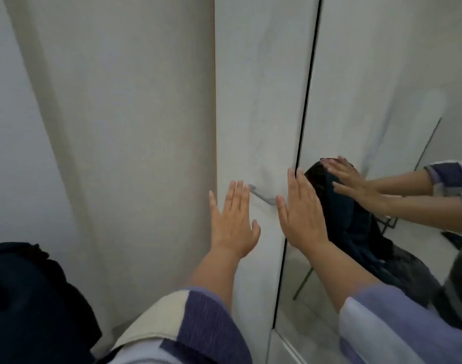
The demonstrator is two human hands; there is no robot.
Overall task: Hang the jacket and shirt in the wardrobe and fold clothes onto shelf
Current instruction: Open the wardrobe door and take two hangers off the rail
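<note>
We held both hands flat and spread, left hand [234, 219] and right hand [302, 208] either side of the handle [261, 194] on the stiff wardrobe door [261, 101], while soft, light dark clothing [27, 298] lay at eight o'clock, best gathered by its collar.

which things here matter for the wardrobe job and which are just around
Job:
wardrobe door
door handle
left hand, flat by the handle
right hand, flat at the door edge

Just around:
mirror door
curtain
dark cloth, lower left
</note>
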